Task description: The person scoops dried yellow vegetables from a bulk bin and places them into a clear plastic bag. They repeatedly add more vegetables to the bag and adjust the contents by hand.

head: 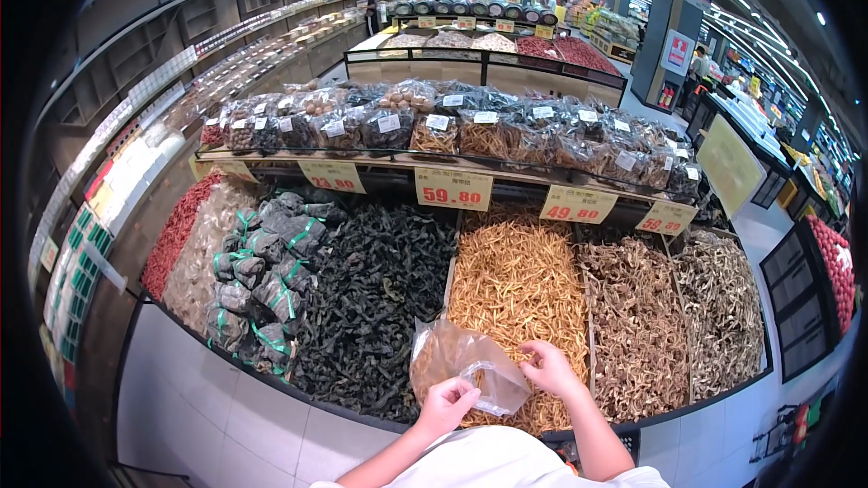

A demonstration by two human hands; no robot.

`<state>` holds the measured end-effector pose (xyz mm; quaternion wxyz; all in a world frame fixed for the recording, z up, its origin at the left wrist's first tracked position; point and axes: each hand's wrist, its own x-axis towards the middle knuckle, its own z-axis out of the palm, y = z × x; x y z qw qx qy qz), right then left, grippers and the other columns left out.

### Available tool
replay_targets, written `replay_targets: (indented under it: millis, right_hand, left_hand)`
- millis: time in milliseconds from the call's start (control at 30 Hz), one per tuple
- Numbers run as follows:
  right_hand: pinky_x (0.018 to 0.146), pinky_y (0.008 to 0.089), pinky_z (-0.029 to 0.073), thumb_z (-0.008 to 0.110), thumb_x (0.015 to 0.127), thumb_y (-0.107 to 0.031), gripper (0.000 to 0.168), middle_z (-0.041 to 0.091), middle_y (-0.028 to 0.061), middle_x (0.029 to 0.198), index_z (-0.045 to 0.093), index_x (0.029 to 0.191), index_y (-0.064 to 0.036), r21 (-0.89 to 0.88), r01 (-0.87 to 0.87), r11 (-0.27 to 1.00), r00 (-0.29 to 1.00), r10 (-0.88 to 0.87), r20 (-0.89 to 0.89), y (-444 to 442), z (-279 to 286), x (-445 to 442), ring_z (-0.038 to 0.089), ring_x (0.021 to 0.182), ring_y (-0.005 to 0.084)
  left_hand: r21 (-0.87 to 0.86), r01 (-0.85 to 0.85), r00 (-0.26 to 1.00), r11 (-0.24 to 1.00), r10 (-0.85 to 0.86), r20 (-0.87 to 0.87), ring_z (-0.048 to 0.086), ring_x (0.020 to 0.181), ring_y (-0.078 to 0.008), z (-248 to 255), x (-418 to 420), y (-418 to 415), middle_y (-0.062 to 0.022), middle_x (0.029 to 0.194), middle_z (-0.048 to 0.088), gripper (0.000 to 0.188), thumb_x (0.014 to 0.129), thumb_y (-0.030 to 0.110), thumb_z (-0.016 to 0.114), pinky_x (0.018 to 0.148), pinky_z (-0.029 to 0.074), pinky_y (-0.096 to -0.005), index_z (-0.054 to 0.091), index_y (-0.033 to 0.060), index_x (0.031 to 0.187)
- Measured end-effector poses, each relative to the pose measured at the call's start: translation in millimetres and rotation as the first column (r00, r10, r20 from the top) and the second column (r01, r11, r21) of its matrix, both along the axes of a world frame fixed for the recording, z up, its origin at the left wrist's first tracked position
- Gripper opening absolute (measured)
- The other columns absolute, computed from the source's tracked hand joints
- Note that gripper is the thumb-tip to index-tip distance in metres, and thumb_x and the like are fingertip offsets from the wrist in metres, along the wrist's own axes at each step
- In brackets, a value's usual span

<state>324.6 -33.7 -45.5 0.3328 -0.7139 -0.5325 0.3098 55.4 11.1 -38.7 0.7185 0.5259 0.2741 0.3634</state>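
Observation:
My left hand (449,404) pinches the rim of a clear plastic bag (453,350) between thumb and fingers. Its mouth faces me, and some brownish-orange content shows through its left side. My right hand (546,367) is at the bag's right edge, over the bin of dried golden strips (519,285), with thumb and fingertips close together; whether it grips the bag or a strip I cannot tell. Under the bag's left part lie dark dried seaweed-like pieces (380,285).
Left are grey bundles tied with green ribbon (274,264); right, bins of brown dried strips (630,325) and sliced dried goods (722,312). Behind, a shelf holds bagged dried goods (485,125) above price cards (454,188). People stand far off.

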Motion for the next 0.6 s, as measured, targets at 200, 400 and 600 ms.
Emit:
replay_targets:
  millis: [200,400,600]
  right_hand:
    - [0.119,0.0420,0.036,0.087,0.078,-0.040,0.097,0.050,0.0236,0.147,0.040,0.154,-0.001,-0.128,-0.531,0.838,0.846,0.532,-0.026,2,17,6,0.046,0.140,0.0351]
    - [0.097,0.0391,0.053,0.080,0.087,-0.025,0.053,0.067,0.0200,0.124,0.063,0.131,-0.001,-0.094,-0.217,0.972,0.974,0.222,0.046,-14,6,-11,0.066,0.113,0.0289]
    - [0.064,0.0265,0.052,0.065,0.098,-0.009,0.011,0.070,0.0039,0.079,0.071,0.102,0.000,0.005,0.186,0.982,0.946,-0.178,-0.272,-2,1,-10,0.064,0.067,0.0095]
  left_hand:
    - [-0.061,-0.026,0.999,0.998,0.028,0.039,0.052,0.060,-0.0034,-4,3,8,0.0033,0.074,0.061,0.011,0.098,0.007,0.069,0.054,0.041,-0.0204,0.065,0.0019,0.089]
    - [-0.033,-0.029,0.998,0.999,0.031,0.045,0.053,0.064,-0.0032,-8,6,6,0.0032,0.074,0.060,0.010,0.098,0.007,0.069,0.057,0.042,-0.0205,0.065,0.0020,0.090]
    - [0.001,-0.007,1.000,1.000,0.007,0.017,0.052,0.068,-0.0026,-3,2,8,0.0039,0.075,0.062,0.011,0.097,0.007,0.070,0.062,0.042,-0.0207,0.067,0.0018,0.088]
